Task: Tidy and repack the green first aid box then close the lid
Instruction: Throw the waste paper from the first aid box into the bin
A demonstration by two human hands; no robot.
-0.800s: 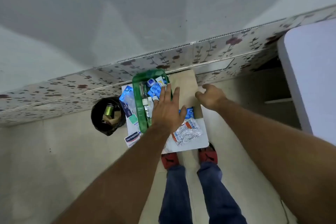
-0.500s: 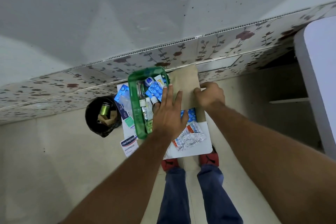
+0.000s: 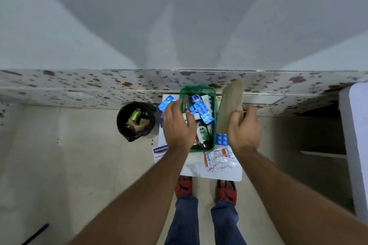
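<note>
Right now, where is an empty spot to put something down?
On the white sheet, the bare patch between the green box and the person's feet, left of the silver pill strips. Inside the box it is crowded.

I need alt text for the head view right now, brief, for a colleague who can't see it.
Seen from above, the right hand lifts a brown paper envelope beside the open green first aid box while the left hand rests on its left rim. Blister packs lie around; a black bin stands left.
</note>
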